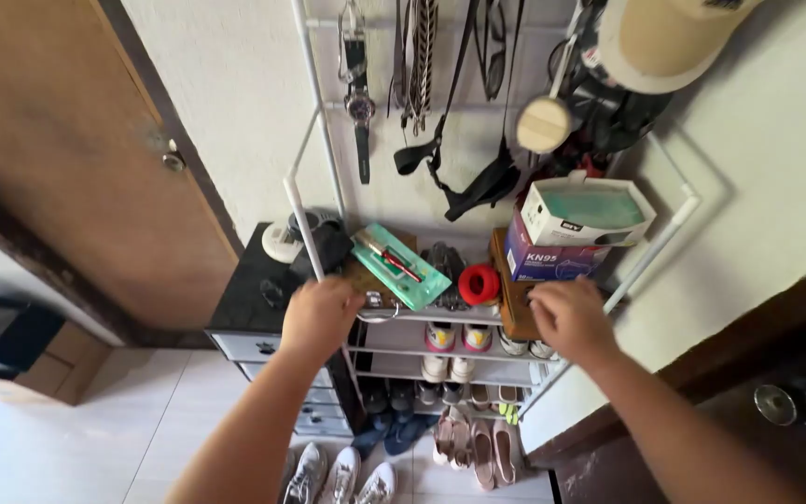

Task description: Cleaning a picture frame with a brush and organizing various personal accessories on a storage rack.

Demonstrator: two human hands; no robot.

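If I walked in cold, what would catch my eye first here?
Probably the two hands, left hand and right hand, resting on the top shelf of a white shoe rack. Between them lie a teal tool pack and a red cap; a beige cap hangs top right.

We look down on a white plaster wall (235,103) with a brown wooden door (67,159) at its left and a pale tiled floor (95,420) below, brightly lit. A white metal rack (314,168) stands against the wall beside a dark-topped grey drawer cabinet (249,317). Dark wood trim (748,327) runs along the right.
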